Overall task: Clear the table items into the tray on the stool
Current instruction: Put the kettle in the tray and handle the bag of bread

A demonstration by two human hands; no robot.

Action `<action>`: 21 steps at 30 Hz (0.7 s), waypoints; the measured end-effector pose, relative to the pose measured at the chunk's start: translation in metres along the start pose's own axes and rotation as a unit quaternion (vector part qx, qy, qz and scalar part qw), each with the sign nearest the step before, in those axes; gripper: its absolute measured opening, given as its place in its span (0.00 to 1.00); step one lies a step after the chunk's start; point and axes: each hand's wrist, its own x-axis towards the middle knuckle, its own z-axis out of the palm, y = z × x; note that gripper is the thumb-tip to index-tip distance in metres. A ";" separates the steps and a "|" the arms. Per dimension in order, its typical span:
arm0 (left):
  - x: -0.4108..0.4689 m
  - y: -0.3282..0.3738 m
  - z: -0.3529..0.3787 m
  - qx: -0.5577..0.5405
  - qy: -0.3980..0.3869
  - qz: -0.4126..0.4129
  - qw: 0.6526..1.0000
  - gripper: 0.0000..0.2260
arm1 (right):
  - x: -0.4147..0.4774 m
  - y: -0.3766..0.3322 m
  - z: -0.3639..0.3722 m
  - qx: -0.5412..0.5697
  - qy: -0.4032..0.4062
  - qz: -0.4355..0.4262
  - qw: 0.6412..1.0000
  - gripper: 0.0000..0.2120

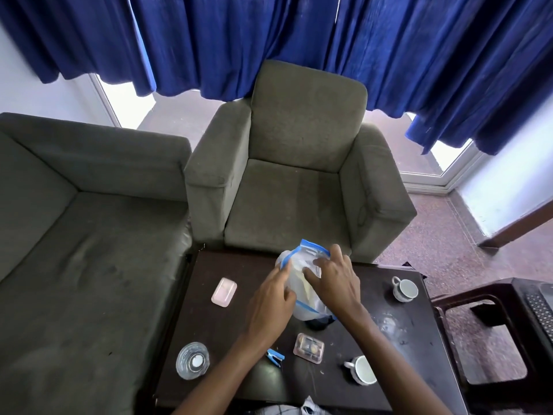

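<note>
A clear plastic zip bag (300, 266) with blue edges stands near the far middle of the dark table (227, 322). My left hand (273, 301) grips its left side and my right hand (335, 280) presses on its right side. Loose on the table lie a pink soap-dish lid (224, 292), a clear glass (192, 360), a small blue stapler (275, 357), a pink box with small things in it (309, 348) and two white cups (404, 289) (362, 370). The dark stool (490, 333) is at the right, with the edge of a dark tray (538, 307) on it.
A grey armchair (299, 175) stands just beyond the table. A grey sofa (74, 235) fills the left. Blue curtains (299, 40) hang at the back. Speckled floor (443, 247) lies to the right, between table and stool.
</note>
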 end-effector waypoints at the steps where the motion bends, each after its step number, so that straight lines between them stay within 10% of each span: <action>1: -0.001 0.002 0.001 0.000 -0.001 -0.001 1.000 0.28 | 0.000 0.002 -0.001 -0.007 0.003 0.001 1.000 0.14; 10: -0.006 0.015 0.002 -0.010 -0.023 -0.020 0.999 0.28 | 0.008 0.016 -0.015 0.181 -0.075 0.042 0.980 0.11; 15: -0.002 0.018 0.001 0.009 -0.035 -0.032 0.999 0.28 | 0.005 0.019 -0.026 0.418 -0.115 0.140 0.890 0.09; 21: -0.001 0.020 0.002 0.003 -0.038 -0.038 0.999 0.27 | 0.001 0.022 -0.028 0.442 -0.109 0.157 0.877 0.09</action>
